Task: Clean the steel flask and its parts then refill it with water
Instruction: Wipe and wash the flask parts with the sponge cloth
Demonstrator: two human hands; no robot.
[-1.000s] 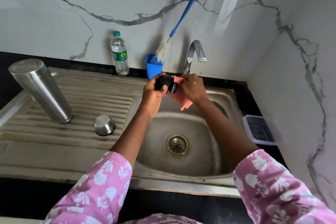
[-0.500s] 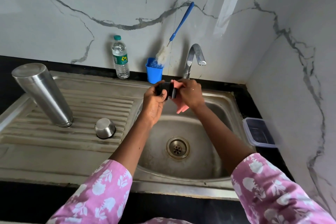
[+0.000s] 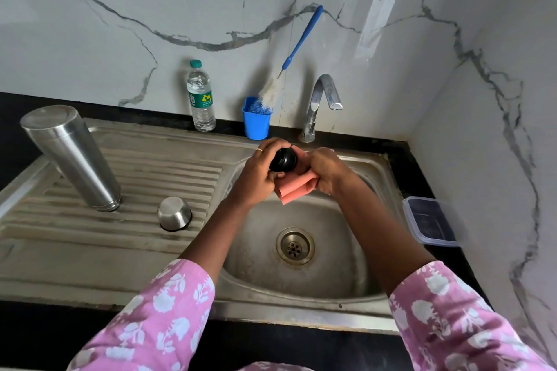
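Over the sink basin [image 3: 337,280], my left hand [image 3: 259,178] grips a round black flask stopper [image 3: 283,160]. My right hand [image 3: 327,170] presses a pink sponge cloth [image 3: 297,190] against the stopper's right side. The steel flask body [image 3: 70,156] stands upside down on the ribbed drainboard [image 3: 156,178] at the left. A small steel cup lid [image 3: 174,214] lies mouth down on the drainboard, between the flask and the basin.
The tap [image 3: 321,105] stands behind the basin with no water running. A blue cup [image 3: 256,123] holds a blue-handled bottle brush [image 3: 297,48] leaning on the marble wall. A plastic water bottle [image 3: 200,96] stands left of it. A clear lidded box [image 3: 431,221] sits at the right.
The stopper has turned in my left hand, so its round black end now faces up. The pink cloth has shifted lower and further under it. The view has tilted slightly.
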